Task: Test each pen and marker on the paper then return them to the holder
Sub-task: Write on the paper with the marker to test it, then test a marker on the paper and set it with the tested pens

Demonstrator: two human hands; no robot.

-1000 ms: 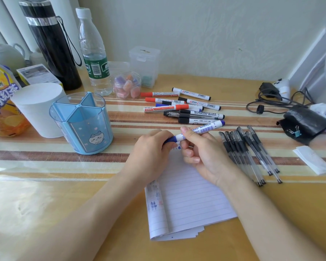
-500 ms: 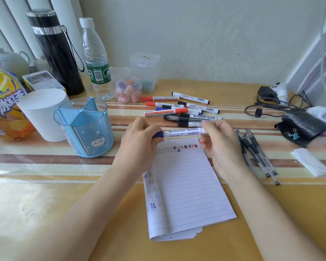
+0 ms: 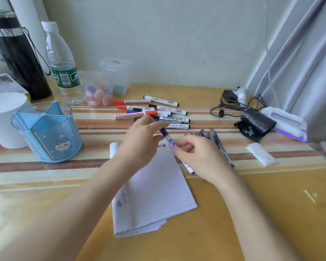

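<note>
Pale wall [image 3: 177, 44] at the back, grey curtain [image 3: 299, 53] at the far right. Wooden worktop [image 3: 271, 213] below, crossed by a striped mat [image 3: 45, 166] under a clear cover.

Lined paper [image 3: 154, 194] at the middle of the worktop, left margin curled over, small coloured marks at its top edge and on the curl. Black flask [image 3: 17, 57], white cup [image 3: 2, 119] and water bottle [image 3: 62, 68] at the far left. Blue holder [image 3: 47, 132] just beside the cup, upright, divided into compartments, well to the left of the paper.

Left hand [image 3: 141, 140] over the top left corner of the paper, fingers and thumb pinching the blue far end of a marker [image 3: 168, 140]. Right hand [image 3: 201, 157] at the paper's top right corner, fingers curled round the barrel of the same marker. Marker held slantwise above the top of the paper, its near end showing below the right hand. Cap on or off: not clear.

Black pouch [image 3: 256, 125] and tangled cable [image 3: 233, 104] at the far right. Loose markers [image 3: 152, 113], red, black and blue, lying in a heap on the mat just beyond the hands. Clear pens [image 3: 215, 140] lying side by side to the right of the paper, partly hidden by the right hand. Small jar [image 3: 98, 95] of coloured blocks near the bottle. Folded tissue [image 3: 262, 154] on the mat to the right of the pens.
</note>
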